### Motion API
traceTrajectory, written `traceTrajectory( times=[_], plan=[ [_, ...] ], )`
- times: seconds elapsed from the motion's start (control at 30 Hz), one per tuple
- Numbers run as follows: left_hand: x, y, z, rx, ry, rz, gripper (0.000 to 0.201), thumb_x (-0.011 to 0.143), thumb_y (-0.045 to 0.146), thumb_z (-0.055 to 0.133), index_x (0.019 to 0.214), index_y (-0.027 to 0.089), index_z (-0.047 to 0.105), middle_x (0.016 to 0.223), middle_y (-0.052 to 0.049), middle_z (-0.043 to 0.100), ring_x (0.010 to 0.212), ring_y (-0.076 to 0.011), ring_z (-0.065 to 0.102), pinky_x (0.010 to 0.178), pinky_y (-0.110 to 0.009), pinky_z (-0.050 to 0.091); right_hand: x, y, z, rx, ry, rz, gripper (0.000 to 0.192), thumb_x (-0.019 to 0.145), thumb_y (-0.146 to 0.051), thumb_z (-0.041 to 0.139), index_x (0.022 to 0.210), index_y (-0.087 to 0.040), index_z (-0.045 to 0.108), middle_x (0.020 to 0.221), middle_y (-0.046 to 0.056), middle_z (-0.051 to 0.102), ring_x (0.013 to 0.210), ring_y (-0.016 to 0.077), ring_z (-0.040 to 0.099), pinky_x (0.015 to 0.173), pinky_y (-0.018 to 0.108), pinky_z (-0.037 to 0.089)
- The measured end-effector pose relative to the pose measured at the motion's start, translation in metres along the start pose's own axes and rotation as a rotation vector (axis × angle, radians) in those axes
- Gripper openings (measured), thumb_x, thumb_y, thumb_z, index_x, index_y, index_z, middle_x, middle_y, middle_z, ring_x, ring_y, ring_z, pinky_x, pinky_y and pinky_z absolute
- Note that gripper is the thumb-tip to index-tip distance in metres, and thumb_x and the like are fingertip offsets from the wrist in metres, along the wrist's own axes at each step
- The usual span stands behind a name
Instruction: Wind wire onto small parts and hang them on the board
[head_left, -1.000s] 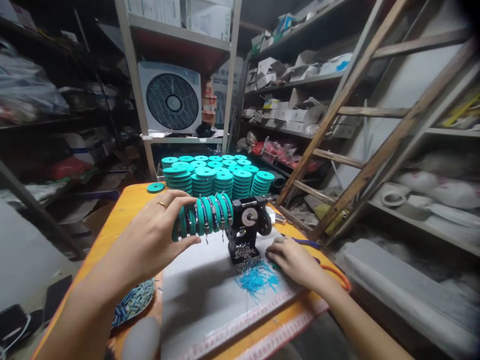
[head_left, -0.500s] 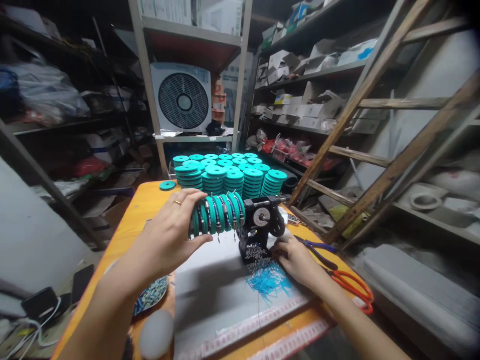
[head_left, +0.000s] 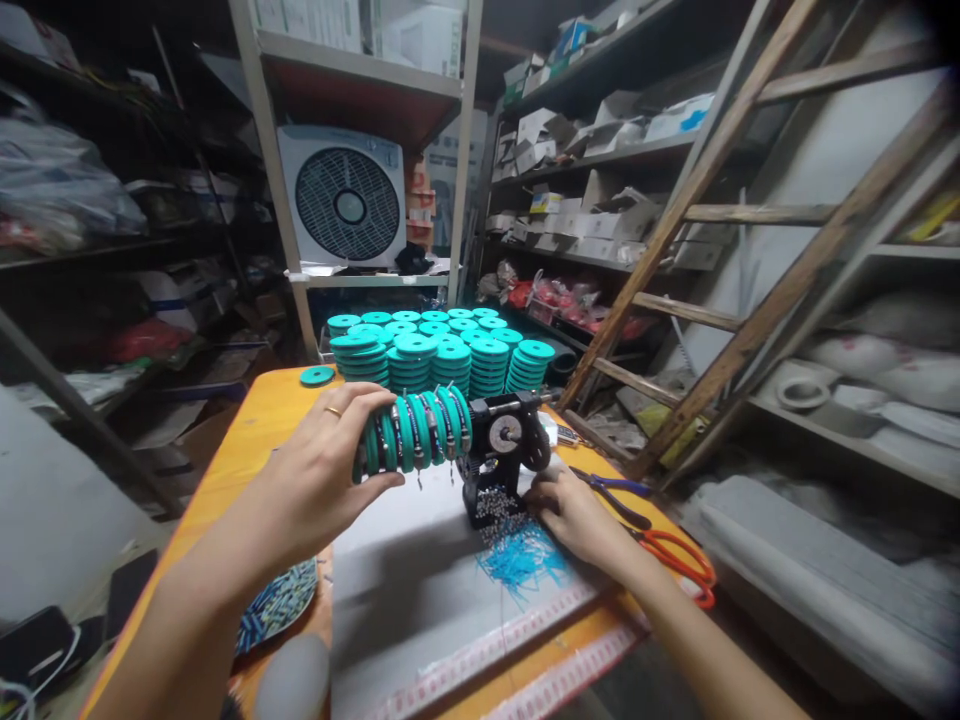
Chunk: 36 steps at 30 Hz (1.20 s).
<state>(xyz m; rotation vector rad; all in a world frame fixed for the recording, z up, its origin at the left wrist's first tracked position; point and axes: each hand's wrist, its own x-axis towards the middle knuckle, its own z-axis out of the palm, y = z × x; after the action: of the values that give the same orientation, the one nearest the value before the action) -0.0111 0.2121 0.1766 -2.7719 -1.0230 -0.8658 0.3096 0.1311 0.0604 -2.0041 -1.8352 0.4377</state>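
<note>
My left hand (head_left: 330, 450) is wrapped round the left end of a row of green spools (head_left: 416, 432), its thumb below. Between the spools run dark cords with small metal pieces, and a few ends hang down. The row sits sideways on the shaft of a black hand winder (head_left: 504, 440) with a round dial on its front. Down at the winder's base, my right hand (head_left: 568, 505) is closed against its right side, fingertips partly hidden. Small metal beads (head_left: 501, 508) and thin blue strips (head_left: 525, 560) lie in front of the base on a grey-white board (head_left: 405, 600).
Stacked green spools (head_left: 450, 350) fill the table's back; one single spool (head_left: 317, 376) lies left of them. Blue-handled pliers (head_left: 611, 487) and orange-handled scissors (head_left: 679, 560) lie right. A dish of small blue-green pieces (head_left: 281, 605) stands left. A wooden ladder (head_left: 675, 230) leans at right.
The whole scene has shifted a little to the left in the picture as the camera turned right. Both hands keep their places on the spools and at the winder's base.
</note>
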Motion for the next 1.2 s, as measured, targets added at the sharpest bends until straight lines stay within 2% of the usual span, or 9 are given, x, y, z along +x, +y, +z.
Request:
traceTrajectory(
  times=[0.17,0.33,0.47,0.6,0.73,0.87,0.93,1.03,1.2],
  plan=[
    [0.0,-0.002,0.001,0.002,0.008,0.012,0.061,0.078,0.043,0.065,0.128,0.028,0.035,0.132,-0.004,0.043,0.127,-0.0198,0.039,0.109,-0.039,0.039,-0.005,0.002,-0.001,-0.005,-0.024,-0.006,0.031,0.083,-0.034,0.043,0.089,-0.016,0.067,0.099,0.003,0.057,0.092,0.0006,0.044,0.086,0.012,0.031],
    [0.0,-0.002,0.002,-0.007,0.011,0.013,0.062,0.078,0.042,0.066,0.128,0.028,0.034,0.131,-0.004,0.043,0.128,-0.0201,0.039,0.11,-0.04,0.038,-0.006,0.001,-0.006,-0.031,0.006,-0.026,0.03,0.083,-0.032,0.042,0.088,-0.014,0.066,0.101,0.004,0.055,0.095,0.0012,0.042,0.088,0.013,0.03],
    [-0.001,-0.002,0.001,-0.031,0.003,-0.008,0.059,0.079,0.042,0.065,0.128,0.028,0.035,0.132,-0.004,0.042,0.129,-0.0198,0.038,0.11,-0.04,0.038,-0.021,-0.012,-0.022,-0.053,0.065,-0.013,0.029,0.085,-0.034,0.042,0.091,-0.015,0.063,0.092,0.003,0.056,0.082,-0.0015,0.041,0.077,0.011,0.028],
    [0.001,-0.001,-0.005,-0.131,-0.036,-0.05,0.054,0.082,0.045,0.06,0.128,0.028,0.038,0.133,-0.004,0.042,0.126,-0.0194,0.041,0.11,-0.041,0.038,-0.039,-0.046,-0.04,-0.024,0.111,-0.101,0.033,0.088,-0.038,0.04,0.088,-0.012,0.06,0.081,0.001,0.057,0.07,-0.0053,0.043,0.067,0.008,0.03],
    [0.004,-0.001,-0.014,-0.291,-0.074,-0.1,0.051,0.081,0.042,0.062,0.126,0.028,0.042,0.132,-0.003,0.045,0.124,-0.0184,0.043,0.11,-0.039,0.037,-0.038,-0.094,-0.055,0.073,0.268,-0.41,0.022,0.086,-0.03,0.048,0.089,-0.012,0.061,0.083,0.0,0.058,0.075,-0.0072,0.05,0.069,0.003,0.038],
    [0.005,-0.001,-0.018,-0.357,-0.061,-0.114,0.048,0.08,0.038,0.065,0.123,0.027,0.046,0.127,-0.004,0.049,0.12,-0.019,0.046,0.105,-0.039,0.039,-0.015,-0.146,-0.064,0.172,0.451,-0.703,0.014,0.083,-0.02,0.052,0.088,-0.012,0.062,0.093,0.002,0.058,0.093,-0.0063,0.053,0.084,0.002,0.043],
    [0.005,0.0,-0.018,-0.379,-0.06,-0.114,0.045,0.08,0.037,0.065,0.121,0.027,0.047,0.125,-0.004,0.05,0.118,-0.0195,0.047,0.103,-0.038,0.041,-0.003,-0.167,-0.064,0.175,0.494,-0.732,0.015,0.084,-0.021,0.052,0.086,-0.012,0.063,0.096,0.002,0.058,0.095,-0.006,0.052,0.086,0.003,0.042],
    [0.004,0.0,-0.017,-0.4,-0.055,-0.111,0.045,0.08,0.036,0.066,0.12,0.028,0.048,0.124,-0.003,0.05,0.118,-0.0193,0.046,0.103,-0.038,0.04,0.012,-0.185,-0.06,0.145,0.444,-0.738,0.021,0.085,-0.027,0.05,0.087,-0.013,0.065,0.1,0.002,0.058,0.096,-0.0056,0.051,0.086,0.004,0.04],
    [0.002,-0.002,-0.017,-0.392,-0.057,-0.104,0.044,0.08,0.035,0.065,0.12,0.028,0.046,0.124,-0.002,0.049,0.118,-0.0181,0.045,0.103,-0.036,0.039,0.024,-0.19,-0.054,0.191,0.34,-0.707,0.024,0.087,-0.031,0.048,0.088,-0.013,0.064,0.1,0.001,0.057,0.098,-0.0069,0.05,0.086,0.003,0.038]
  ],
)
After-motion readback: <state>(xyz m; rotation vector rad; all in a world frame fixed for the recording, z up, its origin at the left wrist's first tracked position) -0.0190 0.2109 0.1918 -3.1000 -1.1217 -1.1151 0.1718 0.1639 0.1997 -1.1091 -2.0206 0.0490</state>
